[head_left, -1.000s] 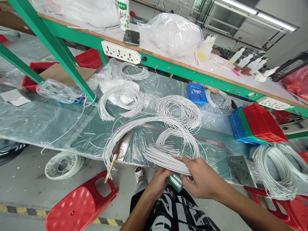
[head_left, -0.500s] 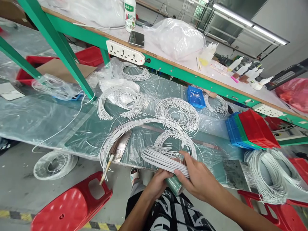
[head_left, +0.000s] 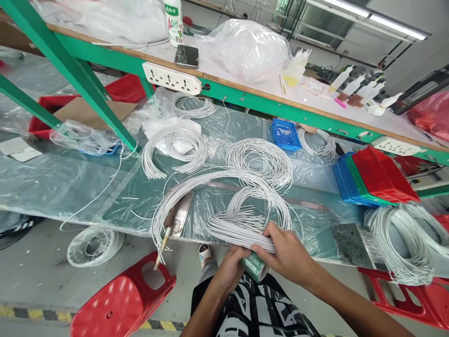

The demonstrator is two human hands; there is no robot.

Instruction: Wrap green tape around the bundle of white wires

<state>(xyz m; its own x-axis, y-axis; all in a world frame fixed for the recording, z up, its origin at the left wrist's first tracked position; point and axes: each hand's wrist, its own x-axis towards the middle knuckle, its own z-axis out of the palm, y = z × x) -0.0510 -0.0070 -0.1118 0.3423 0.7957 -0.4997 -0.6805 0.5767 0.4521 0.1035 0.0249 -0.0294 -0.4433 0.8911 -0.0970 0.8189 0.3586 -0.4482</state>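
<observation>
right hand (head_left: pixel 285 255) still clamping wire bundle (head_left: pixel 238 229)

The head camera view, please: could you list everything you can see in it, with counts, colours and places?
wire bundle: one, white, at the bench's near edge, gripped
tape roll: one, clear greenish, under the bundle
wire coils: several, white, spread over the bench
blue tray: one, back of the bench
stacked bins: red, green, blue, at right
power strip: one, white, on the shelf edge
phone: one, dark, on the shelf
bottle: one, white and green, behind the phone
plastic bag: one, clear, on the shelf
red stool: one, on the floor at left
left hand: at the tape roll
right hand: clasps the bundle
</observation>
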